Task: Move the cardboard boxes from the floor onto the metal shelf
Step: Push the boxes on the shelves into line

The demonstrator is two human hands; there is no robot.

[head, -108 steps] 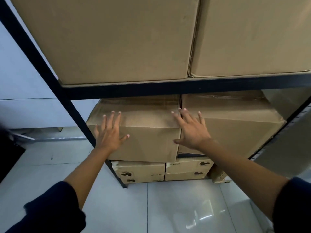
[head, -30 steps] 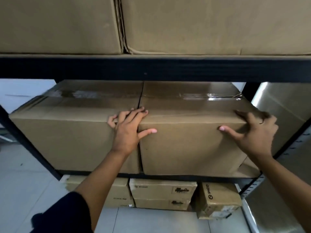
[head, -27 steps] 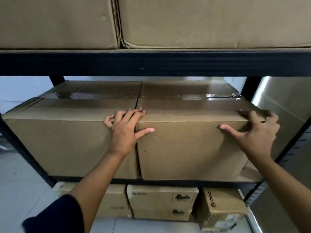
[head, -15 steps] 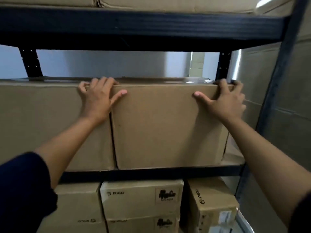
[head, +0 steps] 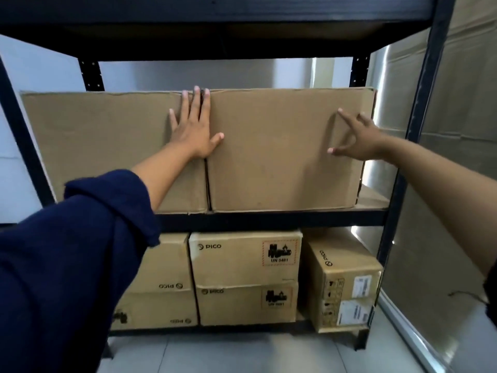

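Two large plain cardboard boxes stand side by side on the middle level of the black metal shelf. My left hand lies flat across the seam between the left box and the right box, fingers straight and reaching the top edge. My right hand hovers in front of the right box's right end with fingers spread; I cannot tell whether it touches the face.
Smaller printed PICO boxes are stacked on the bottom level, one turned sideways at the right. A shelf beam runs overhead. A shiny metal wall stands right of the shelf post. Pale tiled floor lies below.
The view has dropped, so the boxes now show face-on. My left hand slid from the top edge to lie flat on the front. My right hand let go of the top right corner.
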